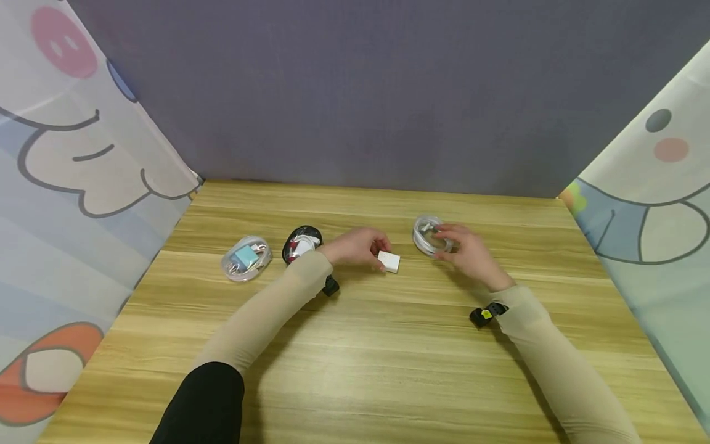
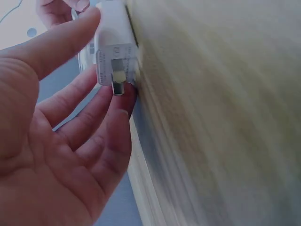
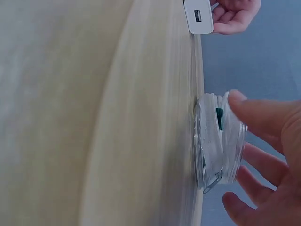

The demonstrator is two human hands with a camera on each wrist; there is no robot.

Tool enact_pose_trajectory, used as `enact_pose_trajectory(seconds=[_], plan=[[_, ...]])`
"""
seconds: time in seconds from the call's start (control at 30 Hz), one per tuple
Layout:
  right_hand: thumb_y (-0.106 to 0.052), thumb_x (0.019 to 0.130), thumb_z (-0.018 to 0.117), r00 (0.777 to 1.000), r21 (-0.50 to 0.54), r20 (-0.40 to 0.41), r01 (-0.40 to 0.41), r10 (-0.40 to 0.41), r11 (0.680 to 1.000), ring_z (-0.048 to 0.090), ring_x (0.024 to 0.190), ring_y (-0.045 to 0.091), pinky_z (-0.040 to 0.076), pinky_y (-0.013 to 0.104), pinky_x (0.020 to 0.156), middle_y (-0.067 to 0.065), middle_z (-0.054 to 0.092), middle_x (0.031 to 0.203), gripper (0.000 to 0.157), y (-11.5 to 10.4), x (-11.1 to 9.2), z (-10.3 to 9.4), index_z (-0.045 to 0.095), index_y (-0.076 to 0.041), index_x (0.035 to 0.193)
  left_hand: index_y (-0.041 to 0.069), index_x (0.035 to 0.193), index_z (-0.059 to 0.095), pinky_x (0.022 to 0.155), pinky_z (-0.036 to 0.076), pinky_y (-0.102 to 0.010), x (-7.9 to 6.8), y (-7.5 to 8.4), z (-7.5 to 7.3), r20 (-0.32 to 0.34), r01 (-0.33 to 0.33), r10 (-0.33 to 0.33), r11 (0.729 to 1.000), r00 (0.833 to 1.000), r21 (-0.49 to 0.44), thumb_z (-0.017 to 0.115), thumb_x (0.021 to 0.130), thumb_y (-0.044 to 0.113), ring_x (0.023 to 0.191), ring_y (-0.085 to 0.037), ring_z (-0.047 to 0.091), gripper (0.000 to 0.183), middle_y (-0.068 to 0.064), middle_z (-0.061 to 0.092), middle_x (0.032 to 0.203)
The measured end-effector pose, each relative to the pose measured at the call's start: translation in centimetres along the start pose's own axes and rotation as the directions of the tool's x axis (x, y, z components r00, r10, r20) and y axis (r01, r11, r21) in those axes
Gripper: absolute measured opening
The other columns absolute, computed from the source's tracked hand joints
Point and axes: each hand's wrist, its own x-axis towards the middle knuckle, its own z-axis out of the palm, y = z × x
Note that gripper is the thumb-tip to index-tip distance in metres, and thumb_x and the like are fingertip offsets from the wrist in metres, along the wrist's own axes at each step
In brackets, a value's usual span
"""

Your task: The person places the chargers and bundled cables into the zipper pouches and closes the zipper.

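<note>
My left hand [image 1: 357, 246] pinches a white USB charger [image 1: 389, 261] just at the tabletop. In the left wrist view the charger [image 2: 115, 42] shows its metal prongs, and in the right wrist view its USB port faces out. To the right, my right hand [image 1: 470, 251] has thumb and fingers about the right side of a round clear zip pouch [image 1: 420, 239] with a coiled white cable inside. The right wrist view shows the thumb at the rim of this pouch [image 3: 214, 141], with fingers partly behind it.
Left of my left hand lies a black-rimmed clear case [image 1: 295, 236] with white and red contents, partly hidden by the wrist. Farther left is another clear pouch [image 1: 232, 275] with a light-blue item and cables. A grey panel [image 1: 377, 98] rises behind the wooden table [image 1: 355, 364].
</note>
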Motion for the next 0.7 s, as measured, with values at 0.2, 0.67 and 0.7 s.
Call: enact_pose_trajectory(seconds=[0.2,0.67,0.7], plan=[[-0.007,0.081,0.081,1.000,-0.012,0.013,-0.029,0.029,1.000,0.051,0.127,0.043,0.038,0.056,0.105,0.019,0.058,0.137,0.041,-0.43,-0.03,0.04,0.070,0.002,0.120,0.011,0.111,0.070,0.084,0.047,-0.030,-0.28,0.15,0.14,-0.007,-0.003,0.004,0.990,1.000,0.144,0.088,0.077,0.020,0.090,-0.014,0.059,0.039,0.002,0.066,0.097],[-0.002,0.094,0.066,0.984,0.132,-0.107,-0.125,0.139,0.983,0.059,0.118,0.040,0.045,0.053,0.099,0.019,0.068,0.120,0.011,-0.50,-0.42,0.18,0.070,0.002,0.104,0.010,0.117,0.070,0.089,0.048,-0.030,0.22,0.76,0.11,-0.054,0.033,-0.019,0.965,0.998,0.259,0.084,0.081,0.021,0.096,-0.012,0.061,0.040,0.000,0.068,0.106],[-0.002,0.095,0.065,0.982,0.161,-0.110,-0.135,0.154,0.978,0.060,0.117,0.039,0.048,0.048,0.098,0.019,0.068,0.121,0.011,-0.52,-0.44,0.19,0.070,0.002,0.105,0.009,0.117,0.070,0.090,0.048,-0.031,0.29,0.79,0.11,-0.062,0.031,-0.016,0.967,0.998,0.252,0.084,0.081,0.021,0.097,-0.013,0.061,0.041,0.000,0.069,0.107]])
